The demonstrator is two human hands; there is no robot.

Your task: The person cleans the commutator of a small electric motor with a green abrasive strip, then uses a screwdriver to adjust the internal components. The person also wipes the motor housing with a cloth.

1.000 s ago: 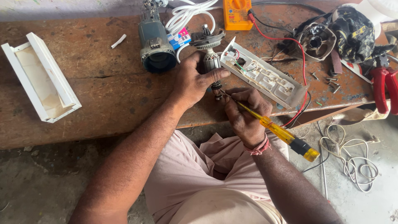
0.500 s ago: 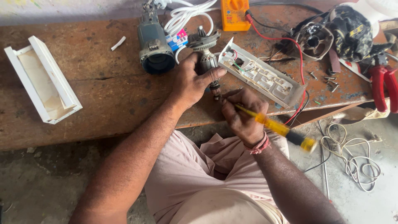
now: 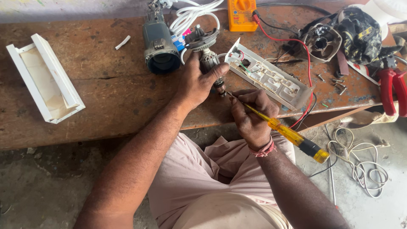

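My left hand [image 3: 196,80] grips a motor armature [image 3: 209,61] with a copper winding and a fan end, holding it on the worn wooden bench [image 3: 106,97]. My right hand [image 3: 250,114] is closed around a yellow-handled screwdriver [image 3: 292,138], its thin tip pointing at the armature's lower end near my left thumb. The handle sticks out past my wrist to the right. A white switch board [image 3: 271,78] with exposed wiring lies just right of both hands.
A dark motor housing [image 3: 160,48] lies beside white cable [image 3: 190,15]. An orange multimeter [image 3: 241,15] with a red lead, red pliers [image 3: 392,89], loose screws and another motor part [image 3: 322,42] sit at right. A white plastic box [image 3: 44,80] rests at left. Coiled wire [image 3: 364,169] lies on the floor.
My hands barely move. The screwdriver tip shifts slightly against the armature's end while my left hand keeps its hold.
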